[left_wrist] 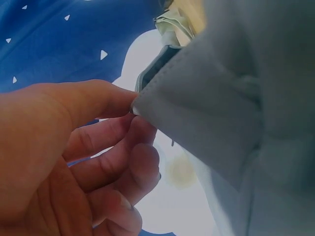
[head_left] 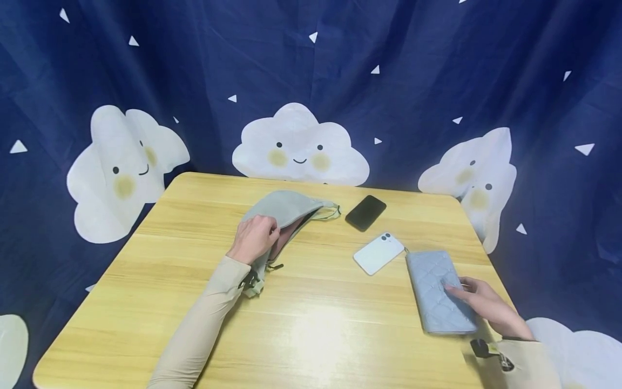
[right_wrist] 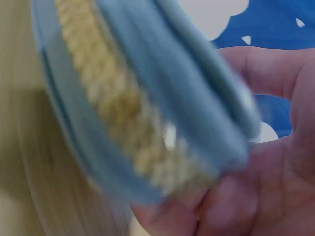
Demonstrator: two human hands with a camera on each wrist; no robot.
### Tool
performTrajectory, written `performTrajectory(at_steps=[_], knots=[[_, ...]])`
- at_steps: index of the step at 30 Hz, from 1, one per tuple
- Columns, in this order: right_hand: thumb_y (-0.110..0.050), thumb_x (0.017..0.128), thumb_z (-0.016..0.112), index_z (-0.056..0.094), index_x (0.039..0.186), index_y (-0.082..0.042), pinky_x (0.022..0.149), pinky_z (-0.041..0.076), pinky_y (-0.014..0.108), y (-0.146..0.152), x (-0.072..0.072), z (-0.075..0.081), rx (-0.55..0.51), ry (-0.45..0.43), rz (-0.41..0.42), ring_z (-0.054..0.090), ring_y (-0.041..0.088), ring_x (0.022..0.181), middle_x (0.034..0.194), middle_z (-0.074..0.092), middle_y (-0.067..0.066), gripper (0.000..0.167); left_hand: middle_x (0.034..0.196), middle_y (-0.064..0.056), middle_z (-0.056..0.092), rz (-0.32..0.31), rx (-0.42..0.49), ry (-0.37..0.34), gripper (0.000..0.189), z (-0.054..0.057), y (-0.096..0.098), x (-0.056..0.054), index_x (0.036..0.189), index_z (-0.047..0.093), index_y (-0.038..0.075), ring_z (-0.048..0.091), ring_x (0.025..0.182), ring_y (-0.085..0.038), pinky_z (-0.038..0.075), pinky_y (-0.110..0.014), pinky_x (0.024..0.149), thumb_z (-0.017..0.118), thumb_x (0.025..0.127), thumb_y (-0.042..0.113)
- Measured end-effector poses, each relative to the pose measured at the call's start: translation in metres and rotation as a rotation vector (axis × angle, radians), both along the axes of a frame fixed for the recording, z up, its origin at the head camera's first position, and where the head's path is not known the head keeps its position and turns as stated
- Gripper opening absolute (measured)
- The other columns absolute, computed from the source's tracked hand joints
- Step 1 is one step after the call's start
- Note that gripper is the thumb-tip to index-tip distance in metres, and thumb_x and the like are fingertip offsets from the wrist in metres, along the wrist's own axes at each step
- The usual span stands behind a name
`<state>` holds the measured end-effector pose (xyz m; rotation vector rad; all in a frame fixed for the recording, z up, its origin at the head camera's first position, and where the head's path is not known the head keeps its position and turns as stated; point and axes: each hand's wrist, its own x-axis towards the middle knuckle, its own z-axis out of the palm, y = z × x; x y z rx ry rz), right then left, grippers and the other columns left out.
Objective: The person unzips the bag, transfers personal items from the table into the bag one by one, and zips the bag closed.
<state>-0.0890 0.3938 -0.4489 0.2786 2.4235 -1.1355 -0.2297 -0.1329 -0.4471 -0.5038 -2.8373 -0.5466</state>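
A pale grey-green sling bag (head_left: 282,204) lies on the table with its zipped mouth parted and a pinkish lining showing. My left hand (head_left: 254,237) pinches the bag's edge between thumb and finger, as the left wrist view shows at the cloth corner (left_wrist: 162,105). On the right, my right hand (head_left: 493,308) holds a light blue quilted wallet (head_left: 432,286), thumb on its upper face and fingers beneath. In the right wrist view, a gold zipper (right_wrist: 106,93) runs along the wallet's side; that view is blurred.
A white phone (head_left: 378,254) lies between the bag and the wallet, camera side up. Behind it lies a black phone (head_left: 366,213). The wooden table (head_left: 160,270) ends at a dark blue curtain (head_left: 204,65) printed with clouds.
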Motion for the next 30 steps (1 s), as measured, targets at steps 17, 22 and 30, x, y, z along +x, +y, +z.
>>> performTrajectory(at_steps=[17,22,30], knots=[[-0.022,0.109,0.048,0.001,0.156,0.017,0.08,0.061,0.032,0.003,0.004,0.003,-0.398,0.025,-0.064,0.071,0.005,0.093,0.105,0.07,-0.013,0.077,0.061,0.002,0.059,-0.006,0.0,-0.015,0.025,-0.001,0.0,-0.001,0.067,0.064,0.016,0.049,0.056,-0.015,0.036,-0.03,0.049,0.067,0.092,0.014],[-0.016,0.11,0.046,0.001,0.154,0.015,0.079,0.061,0.03,-0.005,-0.002,0.008,-0.582,0.073,-0.064,0.072,0.006,0.094,0.107,0.071,-0.012,0.071,0.061,0.002,0.059,-0.004,-0.002,-0.013,0.026,-0.002,0.0,-0.001,0.067,0.064,0.016,0.05,0.056,-0.015,0.037,-0.03,0.049,0.067,0.093,0.014],[-0.011,0.11,0.043,0.047,0.131,-0.015,0.08,0.061,0.03,-0.035,-0.017,0.013,-0.825,0.08,0.012,0.075,0.011,0.094,0.108,0.076,-0.004,0.022,0.059,0.002,0.057,-0.005,-0.003,-0.019,0.029,0.0,0.001,0.0,0.064,0.06,0.016,0.049,0.056,-0.016,0.036,-0.031,0.049,0.066,0.093,0.014]])
